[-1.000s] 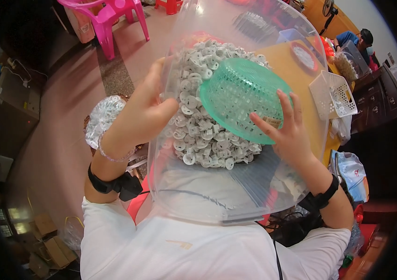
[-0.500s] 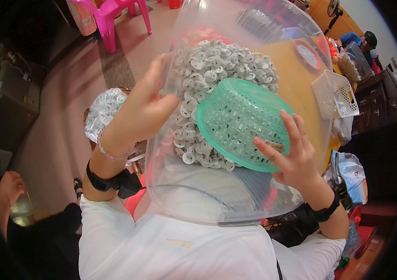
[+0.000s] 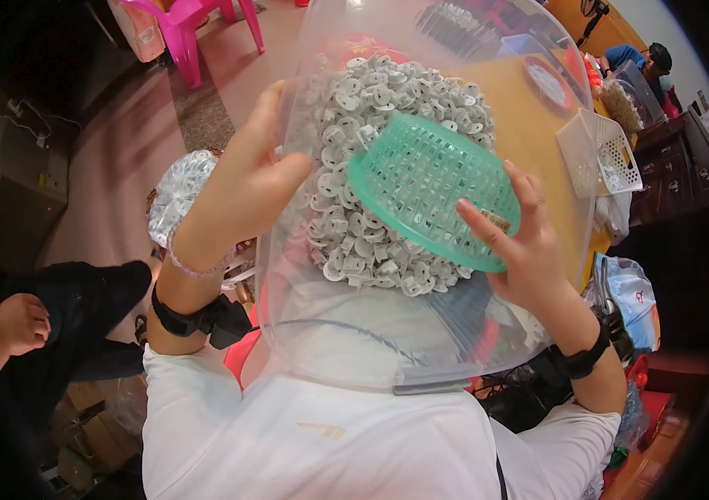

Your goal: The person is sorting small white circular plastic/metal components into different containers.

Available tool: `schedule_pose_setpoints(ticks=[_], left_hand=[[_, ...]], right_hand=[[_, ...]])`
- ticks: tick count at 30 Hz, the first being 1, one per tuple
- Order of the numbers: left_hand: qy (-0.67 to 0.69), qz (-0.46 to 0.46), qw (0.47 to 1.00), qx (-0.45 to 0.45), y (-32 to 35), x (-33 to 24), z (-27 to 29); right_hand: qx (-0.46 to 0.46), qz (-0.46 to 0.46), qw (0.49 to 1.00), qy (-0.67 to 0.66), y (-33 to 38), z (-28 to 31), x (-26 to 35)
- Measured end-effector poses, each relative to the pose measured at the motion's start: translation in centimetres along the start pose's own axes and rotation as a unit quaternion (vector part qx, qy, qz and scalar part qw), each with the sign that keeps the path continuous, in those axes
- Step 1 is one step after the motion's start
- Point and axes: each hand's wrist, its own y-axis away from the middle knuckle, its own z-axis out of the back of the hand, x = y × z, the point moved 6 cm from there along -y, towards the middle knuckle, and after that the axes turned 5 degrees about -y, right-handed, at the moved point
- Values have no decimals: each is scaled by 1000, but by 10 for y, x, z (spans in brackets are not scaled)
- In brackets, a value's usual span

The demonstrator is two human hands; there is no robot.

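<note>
A large clear plastic bin [image 3: 346, 362] leans in front of me with a heap of small white round plastic parts [image 3: 354, 258] inside. My left hand [image 3: 259, 183] grips the bin's left rim, thumb on the inner side, fingers partly hidden behind the wall. Over the heap, my right hand [image 3: 529, 246] holds a green perforated basket [image 3: 429, 183] by its right side, with the thumb and fingers spread along it. The basket is tipped over, its base up and its rim facing the heap at the lower left. White parts show through its holes.
Left of me sit a person's hand [image 3: 17, 325] and dark-clothed leg. A clear bag of parts [image 3: 179, 200] stands beside my left forearm. On the yellow table [image 3: 529, 142] are a white basket [image 3: 596, 154] and a round tray [image 3: 548, 83]. Another person [image 3: 646, 62] sits far right.
My right hand has raised the green basket slightly, and more white parts show below its rim. My left hand stays on the bin. The hand at far left has moved onto the leg.
</note>
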Motion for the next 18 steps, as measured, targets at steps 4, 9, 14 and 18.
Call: schedule_pose_setpoints(ticks=[4, 9, 14, 18], left_hand=[[-12, 11, 1000, -14, -1, 9, 4], [-29, 1, 1000, -11, -1, 5, 2], [-49, -2, 998, -30, 2, 8, 5], [-46, -4, 999, -27, 6, 5, 2]], right_hand=[[18, 1, 1000, 7, 2, 11, 10], [11, -38, 998, -52, 3, 31, 10], [39, -71, 994, -70, 4, 29, 12], [11, -95, 990, -102, -4, 28, -1]])
